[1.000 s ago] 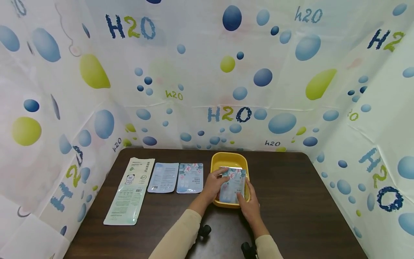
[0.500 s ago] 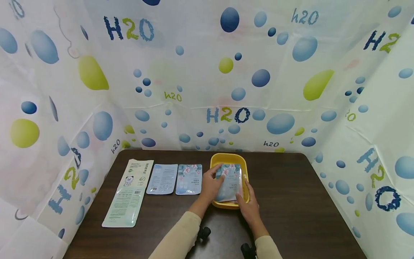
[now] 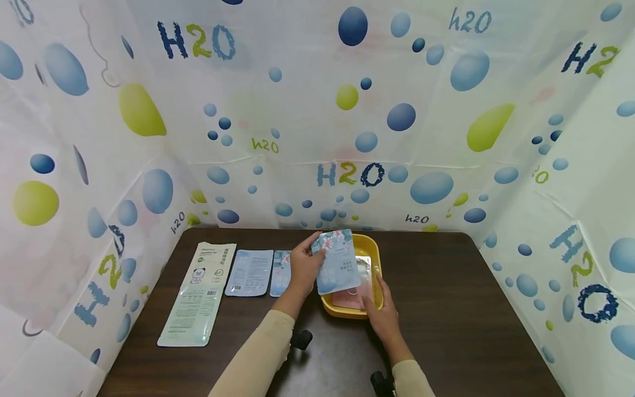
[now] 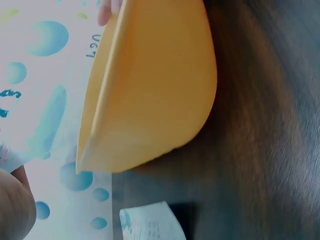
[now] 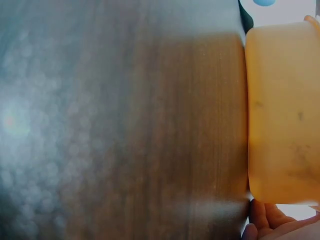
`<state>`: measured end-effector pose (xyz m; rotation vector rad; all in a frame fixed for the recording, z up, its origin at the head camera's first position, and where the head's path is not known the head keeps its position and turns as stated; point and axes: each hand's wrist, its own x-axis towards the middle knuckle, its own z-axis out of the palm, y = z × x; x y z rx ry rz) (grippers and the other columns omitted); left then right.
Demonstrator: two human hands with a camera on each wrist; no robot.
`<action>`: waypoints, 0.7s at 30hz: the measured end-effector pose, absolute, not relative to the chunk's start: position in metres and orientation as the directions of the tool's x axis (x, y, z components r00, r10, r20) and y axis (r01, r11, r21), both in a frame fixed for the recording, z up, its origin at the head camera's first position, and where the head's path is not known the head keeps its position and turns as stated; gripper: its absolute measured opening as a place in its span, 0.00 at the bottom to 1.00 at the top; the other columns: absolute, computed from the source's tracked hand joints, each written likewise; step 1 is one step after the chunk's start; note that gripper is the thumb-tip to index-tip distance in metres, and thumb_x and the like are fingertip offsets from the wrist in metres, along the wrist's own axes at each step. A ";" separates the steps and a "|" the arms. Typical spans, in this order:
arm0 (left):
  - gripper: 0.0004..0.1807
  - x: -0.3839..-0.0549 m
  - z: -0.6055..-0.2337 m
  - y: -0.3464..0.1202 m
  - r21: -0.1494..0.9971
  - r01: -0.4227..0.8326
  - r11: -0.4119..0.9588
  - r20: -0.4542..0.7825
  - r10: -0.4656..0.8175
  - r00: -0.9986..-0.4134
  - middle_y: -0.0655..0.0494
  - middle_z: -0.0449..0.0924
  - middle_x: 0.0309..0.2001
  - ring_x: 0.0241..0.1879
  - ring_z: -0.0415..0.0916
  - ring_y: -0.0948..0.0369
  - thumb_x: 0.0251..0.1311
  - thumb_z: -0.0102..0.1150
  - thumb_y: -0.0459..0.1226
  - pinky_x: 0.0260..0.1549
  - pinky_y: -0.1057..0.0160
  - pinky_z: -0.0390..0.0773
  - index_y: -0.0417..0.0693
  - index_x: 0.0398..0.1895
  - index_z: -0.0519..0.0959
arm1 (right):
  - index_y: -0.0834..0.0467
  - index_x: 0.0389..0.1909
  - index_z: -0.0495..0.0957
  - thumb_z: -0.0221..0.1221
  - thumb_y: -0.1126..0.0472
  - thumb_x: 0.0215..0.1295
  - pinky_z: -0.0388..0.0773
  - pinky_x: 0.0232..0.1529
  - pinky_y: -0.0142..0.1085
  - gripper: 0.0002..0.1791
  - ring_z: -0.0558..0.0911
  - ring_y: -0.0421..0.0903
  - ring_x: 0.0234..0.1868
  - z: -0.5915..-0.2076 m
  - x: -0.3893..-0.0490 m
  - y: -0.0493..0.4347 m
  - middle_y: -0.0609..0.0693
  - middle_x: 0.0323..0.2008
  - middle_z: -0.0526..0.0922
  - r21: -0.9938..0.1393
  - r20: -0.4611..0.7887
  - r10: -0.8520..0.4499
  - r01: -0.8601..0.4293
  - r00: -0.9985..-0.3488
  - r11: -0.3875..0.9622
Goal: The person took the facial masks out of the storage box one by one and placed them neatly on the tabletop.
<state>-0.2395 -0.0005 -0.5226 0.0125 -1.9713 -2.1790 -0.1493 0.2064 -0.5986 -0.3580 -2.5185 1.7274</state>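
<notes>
My left hand pinches a light-blue packet with pink flowers by its left edge, thumb on its face. The packet is raised and tilted, overlapping the left side of a yellow plastic basket in the head view. Inside the basket lies a pink packet with a silvery upper part. My right hand grips the basket at its near right corner, thumb over the rim and fingers along the outer wall. In the right wrist view, fingers show at the end of the basket's wall.
Left of the basket, a blue floral packet, partly hidden by my left hand, lies beside a pale-blue packet showing printed text. Farther left is a long white-green packet. A bubble-patterned curtain stands behind the dark table.
My left hand has lifted the blue floral packet out of the basket and moved it up and left, uncovering the pink packet. My right hand stays at the basket's right side.
</notes>
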 end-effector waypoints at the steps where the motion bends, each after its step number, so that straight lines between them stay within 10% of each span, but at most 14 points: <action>1: 0.26 -0.240 -0.522 -0.003 0.986 0.136 -0.096 0.120 -0.155 -0.981 0.59 0.76 0.35 0.17 0.64 0.68 0.62 0.64 0.27 0.18 0.73 0.69 0.50 0.64 0.81 | 0.40 0.79 0.56 0.61 0.49 0.69 0.65 0.71 0.64 0.40 0.71 0.63 0.69 -0.599 -0.150 0.206 0.63 0.75 0.64 -0.928 -0.073 0.229 0.150 -0.971 0.340; 6: 0.26 -0.243 -0.514 -0.014 0.986 0.096 -0.138 0.077 -0.138 -0.987 0.54 0.80 0.64 0.29 0.76 0.67 0.62 0.63 0.26 0.21 0.74 0.75 0.46 0.65 0.80 | 0.40 0.79 0.56 0.61 0.50 0.69 0.65 0.71 0.64 0.40 0.71 0.63 0.69 -0.598 -0.150 0.206 0.63 0.75 0.65 -0.931 -0.069 0.234 0.147 -0.970 0.335; 21: 0.26 -0.250 -0.499 -0.052 0.980 0.088 -0.176 0.064 -0.139 -0.988 0.39 0.79 0.59 0.35 0.80 0.66 0.61 0.62 0.24 0.21 0.76 0.74 0.43 0.64 0.80 | 0.38 0.79 0.55 0.60 0.48 0.70 0.60 0.72 0.68 0.39 0.66 0.66 0.73 -0.599 -0.149 0.207 0.62 0.77 0.63 -0.921 -0.086 0.224 0.163 -0.971 0.355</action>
